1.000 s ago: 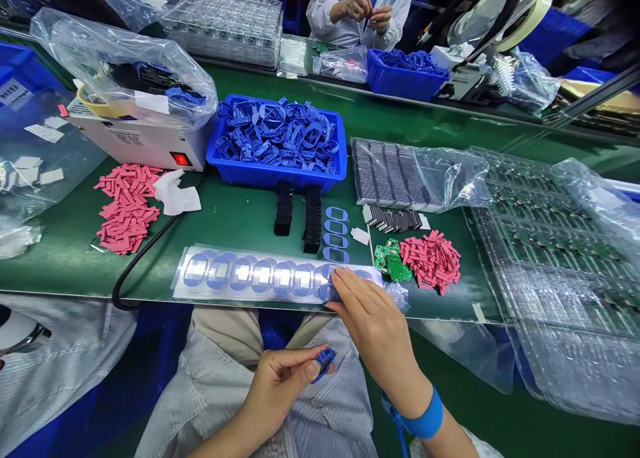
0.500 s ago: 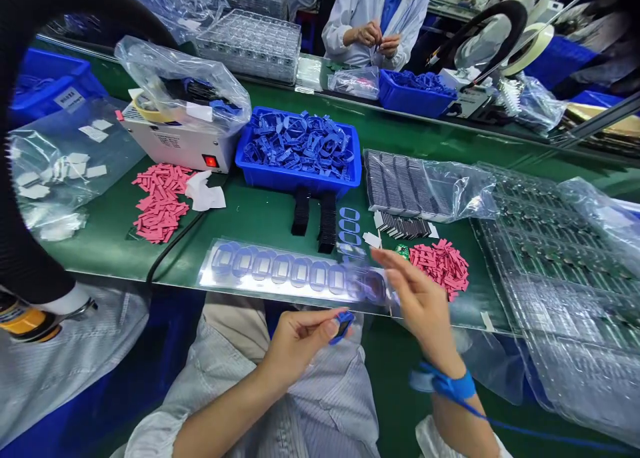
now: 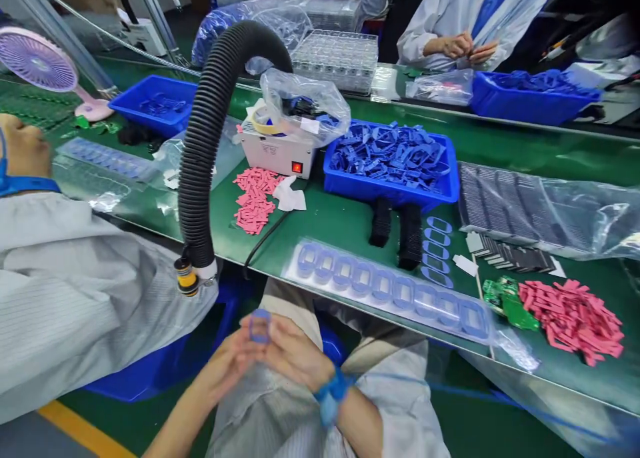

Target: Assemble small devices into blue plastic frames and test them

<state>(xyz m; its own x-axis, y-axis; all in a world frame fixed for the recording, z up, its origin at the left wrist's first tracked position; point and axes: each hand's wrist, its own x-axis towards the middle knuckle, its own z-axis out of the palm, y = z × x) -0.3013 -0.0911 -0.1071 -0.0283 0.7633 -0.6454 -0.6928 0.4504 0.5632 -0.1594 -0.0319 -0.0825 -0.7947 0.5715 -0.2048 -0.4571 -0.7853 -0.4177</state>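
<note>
Blue oval ring (image 3: 259,326) we are pinching between the fingertips of our left hand (image 3: 220,366) and right hand (image 3: 295,353), just below the clear sheet (image 3: 385,288) of matching rings.

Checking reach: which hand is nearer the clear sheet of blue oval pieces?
The right hand is nearer, below and left of the clear sheet of blue oval pieces. The left hand is farther, further left of it.

Blue oval ring (image 3: 260,326) (hollow centre) between left hand (image 3: 220,365) and right hand (image 3: 295,355)
</note>
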